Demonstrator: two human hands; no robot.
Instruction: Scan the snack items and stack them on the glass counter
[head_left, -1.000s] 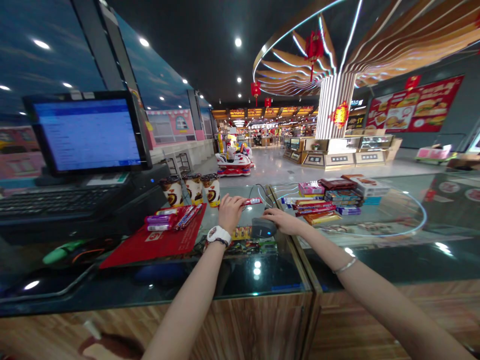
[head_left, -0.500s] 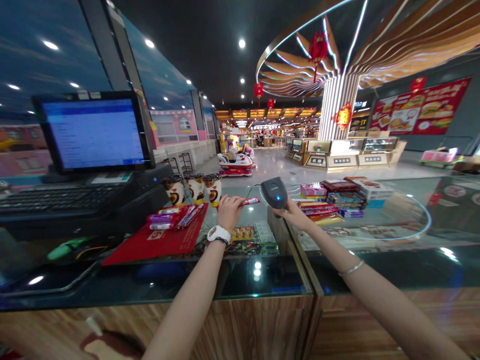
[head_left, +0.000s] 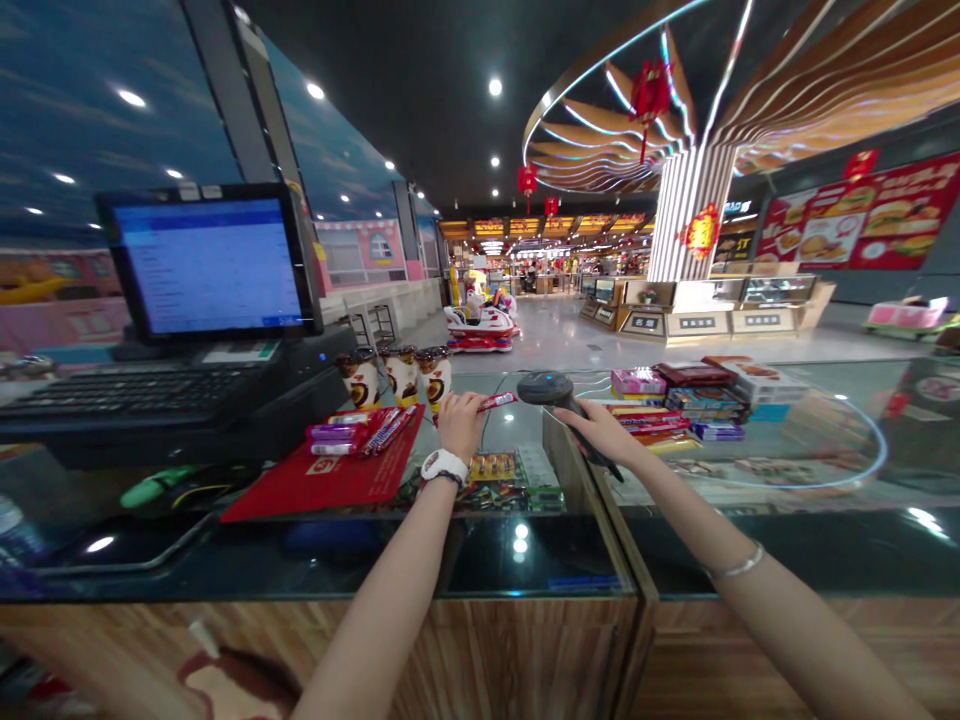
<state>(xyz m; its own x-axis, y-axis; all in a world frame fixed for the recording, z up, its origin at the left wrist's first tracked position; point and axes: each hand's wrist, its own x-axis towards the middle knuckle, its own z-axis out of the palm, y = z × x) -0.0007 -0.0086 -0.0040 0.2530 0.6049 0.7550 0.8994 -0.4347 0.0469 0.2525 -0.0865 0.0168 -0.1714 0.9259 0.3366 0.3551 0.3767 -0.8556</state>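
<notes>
My left hand (head_left: 460,424), with a white watch on its wrist, is closed on a slim red-wrapped candy pack (head_left: 499,401) held above the glass counter. Facing its tip from the right is a dark barcode scanner (head_left: 546,387), gripped by my right hand (head_left: 606,434). The scanner head points left and its handle slants down to the right. Left of my left hand, several red and purple candy packs (head_left: 339,437) lie on a red paper bag (head_left: 300,488). Three lidded cups (head_left: 401,376) stand just behind the bag.
At left, a lit screen (head_left: 214,265) stands over a black keyboard (head_left: 135,395). Right of the scanner, boxes and candy packs (head_left: 709,403) are piled on the glass counter (head_left: 495,560). A tablet-like device (head_left: 127,545) lies at the near left. Goods show beneath the glass.
The scanner has tipped from showing its top face to lying lower and flatter, with its handle now visible. My left hand still holds the candy pack. The view has shifted slightly left.
</notes>
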